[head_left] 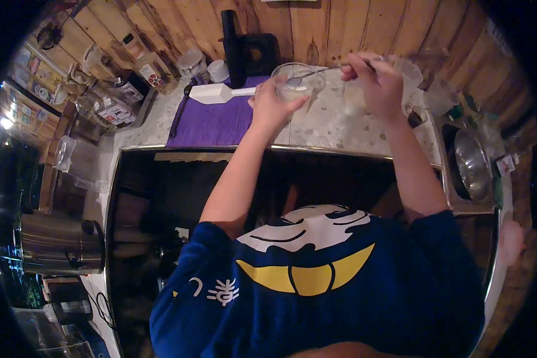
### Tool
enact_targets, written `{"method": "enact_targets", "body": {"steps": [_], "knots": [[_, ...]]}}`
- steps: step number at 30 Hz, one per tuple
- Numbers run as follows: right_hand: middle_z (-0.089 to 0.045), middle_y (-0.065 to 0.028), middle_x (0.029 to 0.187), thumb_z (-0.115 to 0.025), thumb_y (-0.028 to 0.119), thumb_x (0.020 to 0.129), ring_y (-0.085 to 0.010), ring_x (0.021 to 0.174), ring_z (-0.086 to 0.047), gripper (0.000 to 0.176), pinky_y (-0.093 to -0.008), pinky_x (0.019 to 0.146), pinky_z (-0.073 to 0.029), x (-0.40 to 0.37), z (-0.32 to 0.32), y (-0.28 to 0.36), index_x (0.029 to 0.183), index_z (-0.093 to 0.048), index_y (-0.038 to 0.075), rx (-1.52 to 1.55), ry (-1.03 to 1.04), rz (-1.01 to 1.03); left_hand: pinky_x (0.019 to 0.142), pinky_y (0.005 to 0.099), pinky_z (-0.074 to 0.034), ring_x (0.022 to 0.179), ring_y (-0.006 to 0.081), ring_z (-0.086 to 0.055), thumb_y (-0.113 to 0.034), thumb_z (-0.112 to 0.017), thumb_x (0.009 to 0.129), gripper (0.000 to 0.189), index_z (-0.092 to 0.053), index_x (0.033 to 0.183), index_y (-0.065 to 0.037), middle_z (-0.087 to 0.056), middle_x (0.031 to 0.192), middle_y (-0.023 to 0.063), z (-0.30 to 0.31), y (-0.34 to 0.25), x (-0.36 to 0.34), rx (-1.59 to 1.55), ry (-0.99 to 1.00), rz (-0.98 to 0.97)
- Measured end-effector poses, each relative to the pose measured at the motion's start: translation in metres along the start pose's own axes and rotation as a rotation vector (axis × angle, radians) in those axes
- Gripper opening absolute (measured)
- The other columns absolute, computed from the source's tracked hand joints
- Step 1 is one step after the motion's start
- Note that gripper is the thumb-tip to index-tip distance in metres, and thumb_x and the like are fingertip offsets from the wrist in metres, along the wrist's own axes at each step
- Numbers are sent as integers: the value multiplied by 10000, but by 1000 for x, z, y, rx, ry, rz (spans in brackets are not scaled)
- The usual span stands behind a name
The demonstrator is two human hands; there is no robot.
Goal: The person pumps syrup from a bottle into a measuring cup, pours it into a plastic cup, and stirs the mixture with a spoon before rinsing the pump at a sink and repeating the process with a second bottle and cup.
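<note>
My left hand is closed around the side of a clear plastic cup, fingers on its left and thumb across its front. Something pale shows inside the cup. A metal spoon is gripped in my right hand, which is slightly smeared by motion. The spoon's bowl is over the cup's mouth, with its handle running right into my fingers. A white flat-bladed scoop or spatula lies on a purple mat, its handle end close to my left fingers.
Bottles and jars stand at the back left. A black upright device is against the wooden wall. Clear containers sit at the right, near a sink with a metal bowl. A large metal pot stands at lower left.
</note>
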State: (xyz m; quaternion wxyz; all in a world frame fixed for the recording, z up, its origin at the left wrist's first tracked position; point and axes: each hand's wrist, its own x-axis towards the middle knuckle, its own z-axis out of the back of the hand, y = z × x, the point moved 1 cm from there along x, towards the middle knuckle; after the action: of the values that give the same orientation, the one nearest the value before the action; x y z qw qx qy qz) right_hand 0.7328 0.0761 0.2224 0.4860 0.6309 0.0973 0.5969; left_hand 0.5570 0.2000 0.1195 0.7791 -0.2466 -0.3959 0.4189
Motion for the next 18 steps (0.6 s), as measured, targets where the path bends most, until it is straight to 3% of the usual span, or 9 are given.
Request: {"method": "enact_targets", "body": {"steps": [3, 6, 8, 9, 11, 15, 18], "knots": [[-686, -112, 786, -594, 136, 927, -142, 696, -667, 197, -270, 658, -536, -33, 0, -19, 931, -668, -47, -118, -52, 63, 991, 491, -296, 1170, 284, -489, -451, -832, 602, 706, -594, 1162, -94, -598, 1170, 96, 1, -6, -3, 12, -9, -6], [-691, -111, 782, -601, 123, 920, -152, 695, -677, 183, -271, 650, -534, -46, 0, -28, 908, -664, -48, 56, -152, 158, 982, 490, -310, 1139, 285, -513, -460, -828, 607, 692, -602, 1150, -95, -604, 1164, 100, 0, 2, -2, -22, 1, -3], [-679, -102, 801, -571, 100, 937, -160, 749, -673, 183, -269, 686, -539, -50, 4, -22, 885, -646, -59, -71, -148, 202, 971, 494, -323, 1104, 282, -535, -466, -826, 609, 682, -609, 1140, -96, -612, 1155, 100, -6, 9, 2, -80, 41, 49], [-673, -98, 810, -556, 88, 945, -164, 776, -670, 187, -267, 704, -542, -52, 5, -20, 874, -637, -65, -133, -145, 217, 953, 481, -341, 1074, 277, -547, -465, -827, 607, 679, -612, 1134, -94, -618, 1140, 98, -8, 12, 4, -30, 0, -18], [-675, -103, 811, -544, 60, 942, -170, 768, -673, 185, -268, 704, -542, -54, 2, -18, 846, -638, -66, -73, -137, 172, 915, 450, -376, 1030, 261, -562, -458, -832, 599, 685, -612, 1135, -91, -631, 1108, 93, -8, 8, 1, 13, -53, -90], [-673, -118, 808, -535, 27, 934, -178, 736, -677, 176, -271, 705, -543, -52, 3, -14, 836, -640, -75, 56, -187, 110, 933, 455, -364, 1047, 264, -560, -445, -831, 604, 672, -612, 1133, -93, -630, 1116, 93, -5, 5, 2, 16, -17, -31], [-671, -127, 805, -534, 38, 941, -186, 734, -682, 156, -274, 700, -544, -53, 2, -23, 890, -633, -70, -3, -107, 120, 952, 447, -358, 1079, 273, -554, -439, -829, 606, 672, -610, 1139, -93, -624, 1132, 91, -7, 10, 3, -32, -28, -82]]}}
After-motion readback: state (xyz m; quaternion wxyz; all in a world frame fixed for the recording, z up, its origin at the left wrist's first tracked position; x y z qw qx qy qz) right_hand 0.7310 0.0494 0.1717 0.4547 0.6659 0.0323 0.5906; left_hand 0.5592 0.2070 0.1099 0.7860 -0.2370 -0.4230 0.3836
